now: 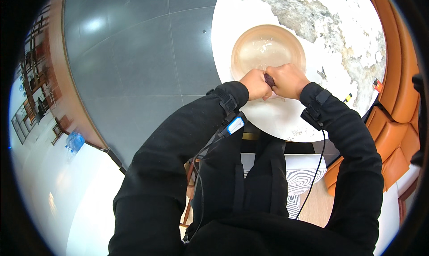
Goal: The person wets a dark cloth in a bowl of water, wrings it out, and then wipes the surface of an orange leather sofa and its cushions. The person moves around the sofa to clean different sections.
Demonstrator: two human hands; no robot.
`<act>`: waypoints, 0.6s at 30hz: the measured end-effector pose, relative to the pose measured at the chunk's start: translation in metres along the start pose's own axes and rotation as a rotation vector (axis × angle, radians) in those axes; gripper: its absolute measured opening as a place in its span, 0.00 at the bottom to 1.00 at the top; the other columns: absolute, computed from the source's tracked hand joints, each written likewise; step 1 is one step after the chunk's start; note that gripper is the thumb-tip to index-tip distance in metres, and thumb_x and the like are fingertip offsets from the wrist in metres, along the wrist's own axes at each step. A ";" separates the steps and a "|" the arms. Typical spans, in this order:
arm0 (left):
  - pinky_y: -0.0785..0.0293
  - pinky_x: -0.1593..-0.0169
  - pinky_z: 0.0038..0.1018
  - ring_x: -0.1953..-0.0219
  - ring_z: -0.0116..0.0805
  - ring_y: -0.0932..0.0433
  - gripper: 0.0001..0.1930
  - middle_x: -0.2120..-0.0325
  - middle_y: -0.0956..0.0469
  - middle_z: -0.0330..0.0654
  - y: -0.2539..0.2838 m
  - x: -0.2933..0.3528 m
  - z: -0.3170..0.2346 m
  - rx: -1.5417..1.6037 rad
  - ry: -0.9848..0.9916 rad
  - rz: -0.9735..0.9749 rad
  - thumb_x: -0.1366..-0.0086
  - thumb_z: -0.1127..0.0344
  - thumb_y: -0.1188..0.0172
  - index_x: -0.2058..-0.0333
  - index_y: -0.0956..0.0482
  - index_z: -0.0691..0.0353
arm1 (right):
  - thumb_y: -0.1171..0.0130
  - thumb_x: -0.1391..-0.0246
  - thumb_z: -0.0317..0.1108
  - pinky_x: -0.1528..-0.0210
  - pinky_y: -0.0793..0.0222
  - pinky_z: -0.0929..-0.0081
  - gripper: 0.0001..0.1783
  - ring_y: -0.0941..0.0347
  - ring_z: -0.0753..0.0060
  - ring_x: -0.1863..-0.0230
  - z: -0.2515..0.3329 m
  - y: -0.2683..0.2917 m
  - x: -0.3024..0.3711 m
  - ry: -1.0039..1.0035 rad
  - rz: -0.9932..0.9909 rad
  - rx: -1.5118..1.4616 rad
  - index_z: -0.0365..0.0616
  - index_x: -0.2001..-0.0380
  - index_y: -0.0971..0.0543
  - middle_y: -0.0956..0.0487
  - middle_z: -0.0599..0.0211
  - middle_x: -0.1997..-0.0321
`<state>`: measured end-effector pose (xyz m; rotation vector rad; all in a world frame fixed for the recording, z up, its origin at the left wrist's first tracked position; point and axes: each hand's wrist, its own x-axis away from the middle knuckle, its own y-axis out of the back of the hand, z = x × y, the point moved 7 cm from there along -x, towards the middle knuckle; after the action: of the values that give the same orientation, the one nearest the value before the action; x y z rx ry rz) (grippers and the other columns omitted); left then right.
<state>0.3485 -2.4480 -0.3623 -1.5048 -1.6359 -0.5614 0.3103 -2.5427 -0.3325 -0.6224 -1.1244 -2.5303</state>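
A small dark brown-purple cloth [269,80] is bunched up between my two hands, with only a short twisted bit of it showing. My left hand [255,83] is closed round its left side, and my right hand [288,81] makes a fist on the other side, almost touching the left. Both hands are over the near edge of a round beige basin [237,45], covering part of its rim. Bright reflections show inside the basin; they look like light on water, though the depth cannot be made out.
The basin stands on a round white marbled table [286,117]. Near the table's right edge lie a small yellow-and-black item [347,98] and a red packet [377,85]. An orange leather sofa [399,68] curves along the right. Thin cables [318,171] hang from both wrists.
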 end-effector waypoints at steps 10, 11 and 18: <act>0.45 0.84 0.26 0.87 0.26 0.37 0.16 0.81 0.28 0.37 -0.006 0.006 0.016 0.273 0.114 0.006 0.55 0.81 0.41 0.64 0.20 0.66 | 0.37 0.56 0.32 0.64 0.25 0.57 0.12 0.19 0.50 0.69 0.000 -0.002 0.001 0.012 -0.052 0.053 0.47 0.65 0.25 0.18 0.56 0.74; 0.40 0.83 0.27 0.85 0.27 0.34 0.16 0.80 0.27 0.38 -0.004 0.004 0.015 0.228 0.072 -0.014 0.55 0.80 0.40 0.63 0.20 0.66 | 0.37 0.55 0.32 0.64 0.25 0.57 0.13 0.19 0.50 0.68 0.000 -0.003 0.000 0.007 -0.069 0.049 0.47 0.64 0.25 0.18 0.57 0.74; 0.27 0.51 0.26 0.60 0.31 0.21 0.19 0.64 0.17 0.43 0.019 -0.006 0.014 -0.073 -0.194 -0.199 0.51 0.73 0.32 0.58 0.21 0.69 | 0.37 0.57 0.27 0.52 0.27 0.58 0.30 0.23 0.46 0.54 -0.012 0.003 0.014 -0.256 -0.437 -0.254 0.45 0.46 0.30 0.22 0.49 0.54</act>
<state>0.3621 -2.4370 -0.3793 -1.4971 -1.9488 -0.6032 0.2961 -2.5546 -0.3308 -0.8663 -1.1299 -3.0709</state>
